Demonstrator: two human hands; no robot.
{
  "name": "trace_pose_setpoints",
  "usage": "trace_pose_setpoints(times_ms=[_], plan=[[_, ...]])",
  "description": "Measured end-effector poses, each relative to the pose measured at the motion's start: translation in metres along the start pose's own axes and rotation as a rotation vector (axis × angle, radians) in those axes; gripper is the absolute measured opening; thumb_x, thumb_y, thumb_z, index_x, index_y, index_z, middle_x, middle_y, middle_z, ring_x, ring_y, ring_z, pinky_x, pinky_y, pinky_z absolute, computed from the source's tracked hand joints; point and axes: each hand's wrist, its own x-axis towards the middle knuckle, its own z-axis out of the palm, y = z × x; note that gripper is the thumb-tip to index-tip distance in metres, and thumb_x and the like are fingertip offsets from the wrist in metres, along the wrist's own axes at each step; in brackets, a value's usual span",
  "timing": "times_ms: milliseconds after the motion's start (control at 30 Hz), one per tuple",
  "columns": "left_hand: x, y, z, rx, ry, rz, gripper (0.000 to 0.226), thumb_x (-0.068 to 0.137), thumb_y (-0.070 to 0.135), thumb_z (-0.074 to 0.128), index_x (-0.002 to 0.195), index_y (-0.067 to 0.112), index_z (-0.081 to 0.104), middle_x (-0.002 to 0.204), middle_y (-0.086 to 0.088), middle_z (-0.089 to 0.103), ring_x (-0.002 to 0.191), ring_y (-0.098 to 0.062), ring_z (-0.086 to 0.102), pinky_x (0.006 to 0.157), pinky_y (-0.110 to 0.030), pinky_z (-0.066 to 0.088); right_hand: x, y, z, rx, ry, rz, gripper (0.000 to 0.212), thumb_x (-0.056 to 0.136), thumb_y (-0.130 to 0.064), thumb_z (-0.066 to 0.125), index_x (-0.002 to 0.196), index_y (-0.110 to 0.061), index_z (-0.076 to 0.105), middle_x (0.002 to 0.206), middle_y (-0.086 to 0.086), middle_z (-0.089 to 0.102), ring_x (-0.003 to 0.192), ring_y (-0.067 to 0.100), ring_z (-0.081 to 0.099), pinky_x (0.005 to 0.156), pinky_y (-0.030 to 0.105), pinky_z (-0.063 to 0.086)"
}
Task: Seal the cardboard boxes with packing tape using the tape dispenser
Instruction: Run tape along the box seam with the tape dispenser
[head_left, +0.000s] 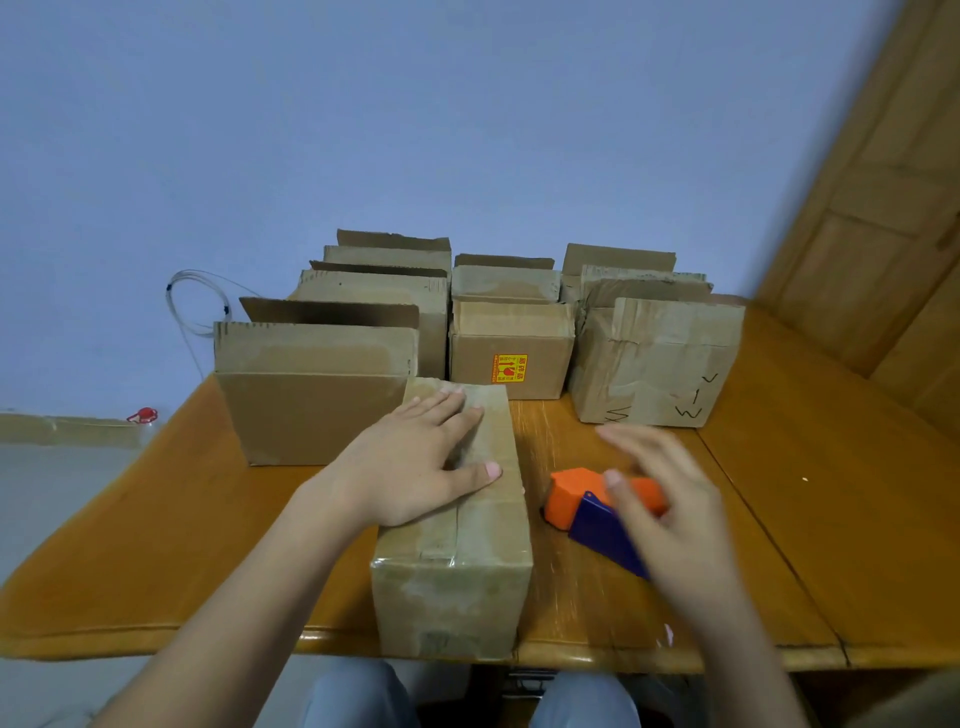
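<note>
My left hand (415, 462) lies flat, fingers straight, on the long cardboard box (467, 587), probably to pin its flaps for taping; my right hand (670, 499) is over the orange-and-blue tape dispenser (576, 499) just right of that box, too blurred to tell if it's gripping.

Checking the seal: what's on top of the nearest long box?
The left hand lies flat on the long box; tape shows at its near end. The seam under the palm is hidden.

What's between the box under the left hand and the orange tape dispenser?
Nothing but a bare strip of tabletop: the head view shows the box and the tape dispenser apart, with only wood between them.
</note>
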Motion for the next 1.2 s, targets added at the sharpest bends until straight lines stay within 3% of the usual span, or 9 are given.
trace_pose_setpoints(times_ms=[100,200,267,433,600,733,933,1067,1200], plan=[[-0.002,0.002,0.002,-0.026,0.003,-0.003,0.102,0.070,0.082,0.005,0.154,0.025,0.000,0.162,0.002,-0.008,0.147,-0.009,-0.011,0.111,-0.021,-0.009,0.025,0.029,-0.026,-0.241,-0.129,0.114,0.049,0.088,-0.014,0.064,0.127,-0.039,0.047,0.130,-0.019,0.040,0.131,0.008,0.033,0.105,0.029,0.031],[-0.002,0.003,0.003,-0.046,0.009,-0.009,0.102,0.068,0.081,0.003,0.154,0.026,-0.003,0.161,0.002,-0.011,0.147,-0.009,-0.013,0.110,-0.021,-0.011,0.031,0.044,-0.031,-0.372,-0.435,0.219,0.068,0.085,-0.030,0.068,0.143,-0.035,0.033,0.146,-0.014,0.029,0.138,0.009,0.016,0.110,0.029,0.021],[-0.001,0.003,0.003,-0.056,0.015,-0.009,0.097,0.072,0.078,0.008,0.154,0.026,-0.003,0.161,0.002,-0.012,0.146,-0.008,-0.014,0.110,-0.021,-0.012,0.025,0.051,-0.019,-0.478,-0.506,0.245,0.079,0.082,-0.040,0.070,0.147,-0.032,0.025,0.149,-0.011,0.023,0.138,0.010,0.018,0.110,0.032,0.029],[-0.001,0.001,0.005,-0.088,0.042,-0.002,0.112,0.058,0.086,-0.002,0.153,0.028,0.000,0.161,0.004,-0.009,0.146,-0.007,-0.013,0.109,-0.020,-0.012,-0.006,0.066,0.008,-0.640,-0.303,0.138,0.068,0.083,-0.045,0.066,0.141,-0.027,0.035,0.135,-0.008,0.040,0.125,0.010,0.037,0.095,0.024,0.041],[-0.001,-0.001,0.006,-0.105,0.057,0.003,0.128,0.045,0.096,-0.016,0.153,0.030,0.000,0.161,0.005,-0.009,0.146,-0.006,-0.012,0.110,-0.020,-0.011,-0.024,0.078,0.021,-0.726,-0.200,0.089,0.068,0.060,-0.033,0.088,0.120,-0.017,0.062,0.107,0.004,0.063,0.090,0.022,0.064,0.066,0.030,0.052],[0.000,0.000,0.004,-0.121,0.075,0.001,0.132,0.040,0.098,-0.017,0.153,0.031,0.001,0.161,0.007,-0.008,0.146,-0.005,-0.010,0.108,-0.019,-0.010,-0.016,0.079,0.016,-0.684,-0.196,0.079,0.056,0.079,-0.032,0.075,0.130,-0.023,0.056,0.114,0.002,0.059,0.096,0.022,0.059,0.072,0.027,0.047],[0.001,0.004,-0.001,-0.186,0.061,0.050,0.127,0.047,0.099,0.004,0.153,0.031,0.013,0.162,0.006,0.000,0.147,-0.006,-0.004,0.111,-0.019,-0.004,0.020,0.070,-0.016,-0.664,-0.053,-0.119,0.051,0.067,-0.018,0.085,0.115,-0.015,0.066,0.099,0.006,0.063,0.082,0.027,0.062,0.065,0.030,0.046],[0.003,0.010,-0.017,-0.221,0.122,0.086,0.110,0.057,0.089,0.019,0.151,0.032,0.024,0.161,0.012,0.007,0.146,-0.009,0.014,0.113,-0.026,0.021,0.055,0.048,-0.044,-0.524,0.082,-0.223,0.044,0.072,-0.015,0.082,0.113,-0.013,0.068,0.101,0.005,0.064,0.089,0.023,0.059,0.073,0.032,0.040],[0.020,0.032,-0.042,-0.104,0.392,0.159,0.104,0.072,0.083,0.036,0.153,0.034,-0.005,0.161,0.012,-0.003,0.147,-0.008,0.003,0.116,-0.028,0.012,0.086,0.015,-0.067,-0.200,0.082,-0.134,0.042,0.072,-0.010,0.081,0.111,-0.018,0.070,0.098,-0.009,0.063,0.087,0.002,0.056,0.076,0.009,0.041]])
